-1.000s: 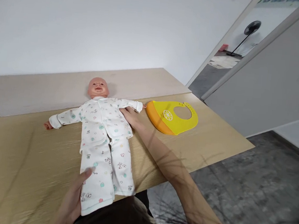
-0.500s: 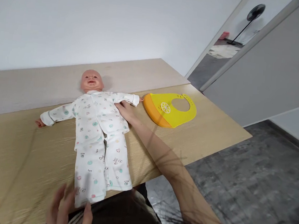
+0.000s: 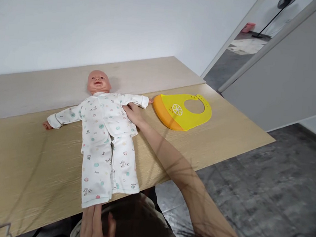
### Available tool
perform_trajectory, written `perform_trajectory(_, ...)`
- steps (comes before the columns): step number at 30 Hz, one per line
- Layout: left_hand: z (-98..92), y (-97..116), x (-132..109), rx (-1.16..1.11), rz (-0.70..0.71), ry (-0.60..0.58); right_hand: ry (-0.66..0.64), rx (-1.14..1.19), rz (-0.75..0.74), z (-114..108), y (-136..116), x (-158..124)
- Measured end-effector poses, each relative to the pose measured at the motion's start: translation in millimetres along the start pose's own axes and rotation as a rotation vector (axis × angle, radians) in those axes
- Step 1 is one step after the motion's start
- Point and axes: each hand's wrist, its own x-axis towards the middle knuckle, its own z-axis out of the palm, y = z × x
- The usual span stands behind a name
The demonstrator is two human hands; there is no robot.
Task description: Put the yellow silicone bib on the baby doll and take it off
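Observation:
A baby doll (image 3: 99,116) in white patterned pyjamas lies face up with its arms spread. My right hand (image 3: 133,114) is at the side of its chest below the outstretched arm, the thumb against the jacket and the fingertips partly hidden by the cloth and arm. At the lower edge, my left hand (image 3: 96,224) has its fingers stretched out, tips just under the cuff of one trouser leg (image 3: 97,179), the thumb held apart. Beyond the doll's hand on the right is a yellow bib (image 3: 194,120) with an orange pocket and a white citrus-slice print.
The doll and bib lie on a wooden table (image 3: 224,128), whose near edge runs by my lap. A pale raised board (image 3: 148,73) lines the back against the wall. To the right are a grey panel (image 3: 288,71), the dark floor (image 3: 251,191) and a distant standing fan (image 3: 286,2).
My left hand has moved right, from beside the trouser leg to below its cuff. My right hand stays at the doll's side. The view has shifted slightly.

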Motion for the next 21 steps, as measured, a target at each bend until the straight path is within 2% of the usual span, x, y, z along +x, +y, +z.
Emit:
perform_trajectory(2,4.1,1.5,4.1,-0.005,0.007,-0.044,0.002,0.001,-0.011,0.4,2.1,0.8)
perform_trajectory(6,5.8,-1.1,15.7,0.073,0.119,-0.098,-0.006,0.002,-0.043,0.8,6.6,2.6)
perform_trajectory(11,7.9,-11.0,19.7,0.235,0.309,0.047,-0.011,-0.006,-0.016,0.8,6.0,4.7)
perform_trajectory(16,14.8,-8.9,7.9,0.2,0.278,0.141,0.002,-0.002,-0.018,2.7,6.5,7.8)
perform_trajectory(21,8.6,-4.7,10.8,-0.004,0.177,0.041,0.011,-0.004,-0.019,3.1,6.0,6.8)
